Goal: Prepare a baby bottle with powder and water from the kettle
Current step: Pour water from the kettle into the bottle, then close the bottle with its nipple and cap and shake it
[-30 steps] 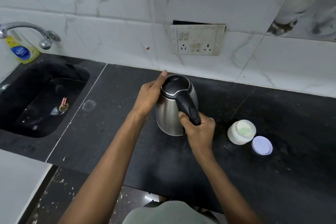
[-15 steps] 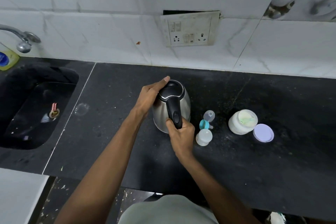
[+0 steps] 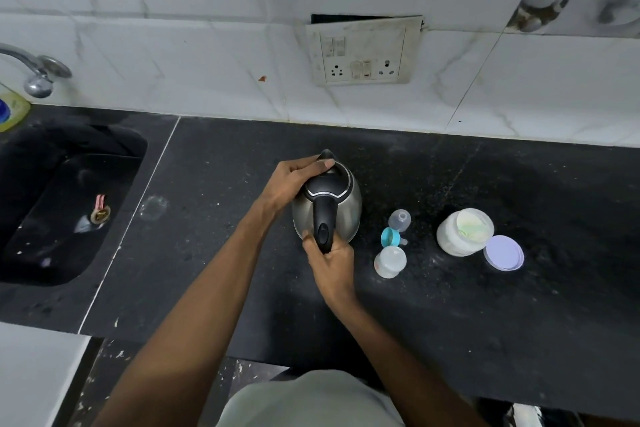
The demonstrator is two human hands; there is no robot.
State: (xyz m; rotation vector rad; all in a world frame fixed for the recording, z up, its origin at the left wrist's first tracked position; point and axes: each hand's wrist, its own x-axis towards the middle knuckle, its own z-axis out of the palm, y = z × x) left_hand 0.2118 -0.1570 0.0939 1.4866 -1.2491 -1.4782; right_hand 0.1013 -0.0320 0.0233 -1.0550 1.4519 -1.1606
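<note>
Stainless steel electric kettle with black plastic lid and handle [image 3: 332, 204] upright mid tabletop [image 3: 519, 322], nearer the back edge than the front. Right hand [image 3: 330, 262] clamped round lower end of black handle; left hand [image 3: 294, 180] curled over left rim of lid, fingertips reaching near spout. Just right of kettle, apart from it: clear plastic baby bottle [image 3: 390, 261], upright and open, with teal ring [image 3: 390, 236] and clear teat cap [image 3: 400, 219] behind it. Further right: open white round powder tub [image 3: 464, 232], pale lilac round lid [image 3: 504, 252] flat, touching its right side. Black sink [image 3: 45, 211] sunk into left end, chrome tap [image 3: 34, 71] above back-left corner.
</note>
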